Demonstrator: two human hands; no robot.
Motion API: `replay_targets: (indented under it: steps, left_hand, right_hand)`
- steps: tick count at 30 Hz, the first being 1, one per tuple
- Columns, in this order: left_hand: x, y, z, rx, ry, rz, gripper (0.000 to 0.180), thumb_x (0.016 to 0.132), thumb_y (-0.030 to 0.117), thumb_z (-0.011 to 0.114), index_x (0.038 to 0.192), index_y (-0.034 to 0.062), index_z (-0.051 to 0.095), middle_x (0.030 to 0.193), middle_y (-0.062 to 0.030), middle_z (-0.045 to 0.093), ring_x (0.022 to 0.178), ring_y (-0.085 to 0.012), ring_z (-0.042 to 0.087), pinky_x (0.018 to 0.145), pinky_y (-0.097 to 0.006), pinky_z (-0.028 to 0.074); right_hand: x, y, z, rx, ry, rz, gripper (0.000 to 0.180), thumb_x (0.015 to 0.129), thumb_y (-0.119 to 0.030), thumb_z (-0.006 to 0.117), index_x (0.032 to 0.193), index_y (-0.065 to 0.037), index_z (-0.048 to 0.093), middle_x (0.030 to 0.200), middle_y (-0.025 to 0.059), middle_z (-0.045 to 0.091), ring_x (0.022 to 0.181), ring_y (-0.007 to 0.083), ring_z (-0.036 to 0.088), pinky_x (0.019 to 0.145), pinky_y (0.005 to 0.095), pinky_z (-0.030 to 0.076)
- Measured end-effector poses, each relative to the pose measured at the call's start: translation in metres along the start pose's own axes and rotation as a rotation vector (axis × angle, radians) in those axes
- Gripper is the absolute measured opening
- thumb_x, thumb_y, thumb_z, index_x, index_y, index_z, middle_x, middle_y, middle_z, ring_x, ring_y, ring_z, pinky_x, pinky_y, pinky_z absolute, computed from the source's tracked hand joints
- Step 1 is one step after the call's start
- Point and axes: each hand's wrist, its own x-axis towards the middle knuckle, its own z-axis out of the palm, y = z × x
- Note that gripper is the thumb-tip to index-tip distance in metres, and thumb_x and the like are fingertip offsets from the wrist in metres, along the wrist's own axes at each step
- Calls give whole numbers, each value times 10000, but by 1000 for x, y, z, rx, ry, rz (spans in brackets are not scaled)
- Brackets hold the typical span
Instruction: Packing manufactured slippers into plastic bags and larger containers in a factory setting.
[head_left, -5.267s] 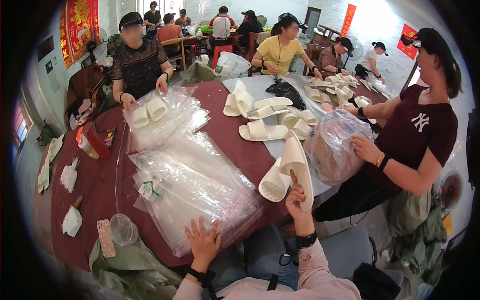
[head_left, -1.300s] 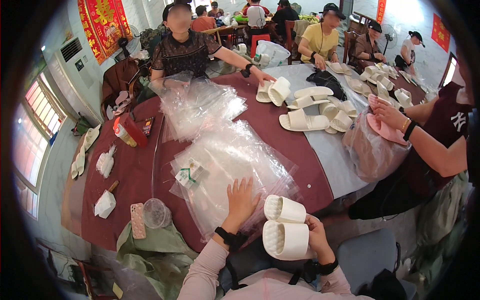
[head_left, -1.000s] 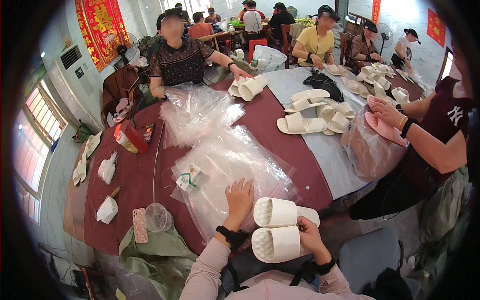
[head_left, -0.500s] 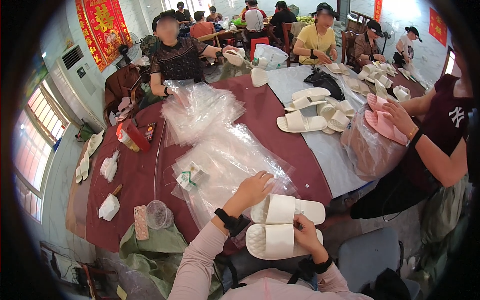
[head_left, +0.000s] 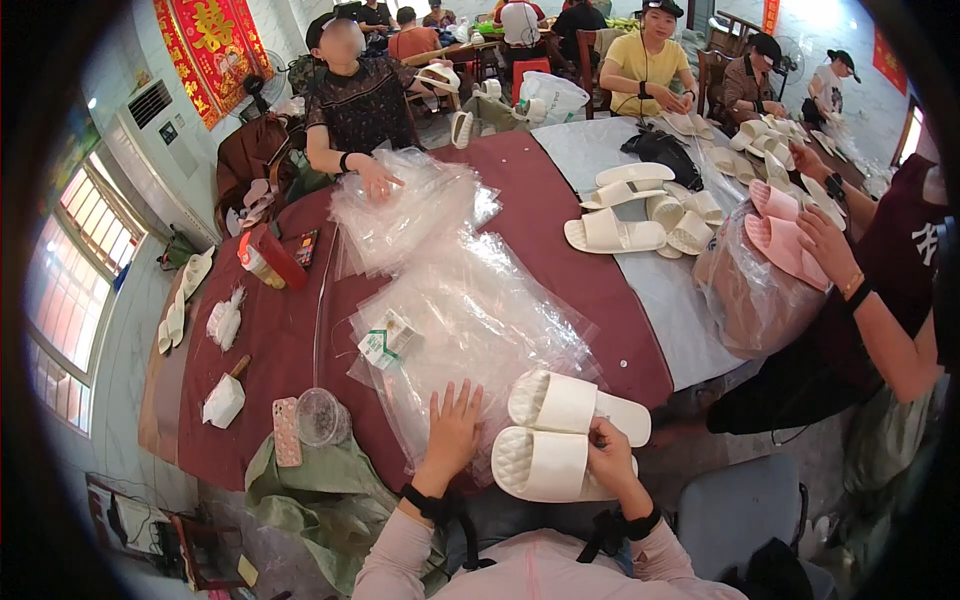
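Note:
A pair of white slide slippers (head_left: 548,462) is gripped side by side in my right hand (head_left: 612,462), over the near edge of the table. My left hand (head_left: 455,425) lies flat with its fingers spread on the stack of clear plastic bags (head_left: 480,310), to the left of the slippers. On top of the bags sits a small white and green box (head_left: 388,340). Across the table a co-worker's hand (head_left: 374,176) rests on a further pile of clear bags (head_left: 410,215), and that person's other hand holds a white slipper (head_left: 440,76).
White slippers (head_left: 615,235) lie on the grey cover at the right. There a co-worker handles pink slippers (head_left: 785,245) over a plastic sack (head_left: 745,290). A phone (head_left: 287,432), a clear plastic tub (head_left: 322,418) and a red container (head_left: 275,258) stand at the left. A grey chair (head_left: 742,505) is at lower right.
My left hand has moved left and down from beside the slippers and now lies spread on the bags. The slippers have tilted slightly. Across the table, the co-worker's slipper has moved left and up.

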Motion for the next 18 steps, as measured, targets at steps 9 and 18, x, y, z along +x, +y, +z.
replay_targets:
  steps: [9, 18]
  left_hand:
    - [30, -4, -22, -505, -26, 9, 464, 916, 157, 435, 1371, 104, 365, 1259, -179, 516, 1114, -406, 497, 922, -472, 381]
    - [31, 13, -56, -705, 27, 98, 453, 902, 100, 456, 1340, 11, 382, 1027, -262, 559, 920, -406, 536, 818, -409, 445]
  right_hand:
    - [-1, -8, 11, -58, -42, -145, 193, 784, -39, 628, 975, -20, 607, 706, 2, 510, 613, 73, 436, 560, 222, 382]
    - [19, -16, 18, -109, 124, -128, 206, 778, -46, 648, 976, -6, 606, 729, -18, 528, 666, 64, 447, 599, 217, 383]
